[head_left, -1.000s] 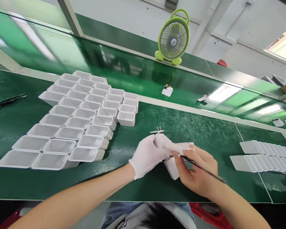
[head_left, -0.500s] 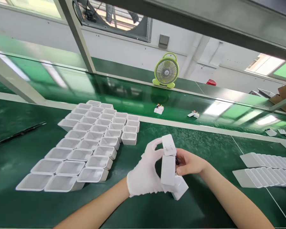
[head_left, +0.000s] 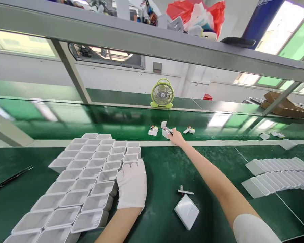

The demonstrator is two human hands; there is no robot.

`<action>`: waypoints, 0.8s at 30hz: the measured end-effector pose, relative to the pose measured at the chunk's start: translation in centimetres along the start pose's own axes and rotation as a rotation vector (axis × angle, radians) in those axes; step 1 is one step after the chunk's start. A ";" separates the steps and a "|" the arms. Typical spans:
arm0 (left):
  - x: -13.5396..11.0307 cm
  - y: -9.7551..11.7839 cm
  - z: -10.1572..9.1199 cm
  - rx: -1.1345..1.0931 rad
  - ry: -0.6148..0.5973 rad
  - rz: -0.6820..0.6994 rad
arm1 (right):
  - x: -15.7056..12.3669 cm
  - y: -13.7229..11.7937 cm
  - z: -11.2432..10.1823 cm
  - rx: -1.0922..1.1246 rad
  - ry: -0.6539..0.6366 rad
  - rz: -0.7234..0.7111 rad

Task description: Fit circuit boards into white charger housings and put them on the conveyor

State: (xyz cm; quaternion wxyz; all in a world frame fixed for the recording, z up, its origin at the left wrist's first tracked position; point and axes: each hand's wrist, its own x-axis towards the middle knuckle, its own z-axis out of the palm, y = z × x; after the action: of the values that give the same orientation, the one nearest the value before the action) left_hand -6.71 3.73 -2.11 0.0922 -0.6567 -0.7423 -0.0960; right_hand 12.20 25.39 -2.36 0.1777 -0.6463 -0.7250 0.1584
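My right hand (head_left: pixel 176 137) reaches to the far green strip and is closed on a white plug adapter (head_left: pixel 165 133). A small white plate (head_left: pixel 163 124) stands at its far edge, and a thin dark part shows by my fingers. My gloved left hand (head_left: pixel 132 185) is at the right edge of a block of open white plastic cases (head_left: pixel 101 167). Its fingers bend over the nearest case in the end column, and their tips are hidden. Between my arms on the table lies a white square case (head_left: pixel 186 212), with a small white piece (head_left: pixel 185 192) joined by a reddish wire.
Small white assemblies with coloured parts (head_left: pixel 153 130) (head_left: pixel 189 130) lie on the far strip. White covers (head_left: pixel 276 166) overlap in two rows at right. Black tweezers (head_left: pixel 11 179) lie at left. A green fan (head_left: pixel 162 94) stands behind; a loaded shelf (head_left: pixel 152 35) crosses above.
My hands have parted. The right carried the plug adapter forward to the far strip; the left moved to the cases. The square case now lies alone on the table. The view has tilted up.
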 end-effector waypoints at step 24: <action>-3.1 3.9 2.9 -0.628 0.004 -0.009 | 2.0 6.3 -9.0 -0.175 -0.079 -0.274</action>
State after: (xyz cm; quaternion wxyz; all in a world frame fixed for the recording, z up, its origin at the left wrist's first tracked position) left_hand -2.52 2.02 -5.61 -0.1143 -0.6495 -0.6791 -0.3223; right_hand 21.71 28.12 2.84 0.1119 -0.5475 -0.8239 0.0943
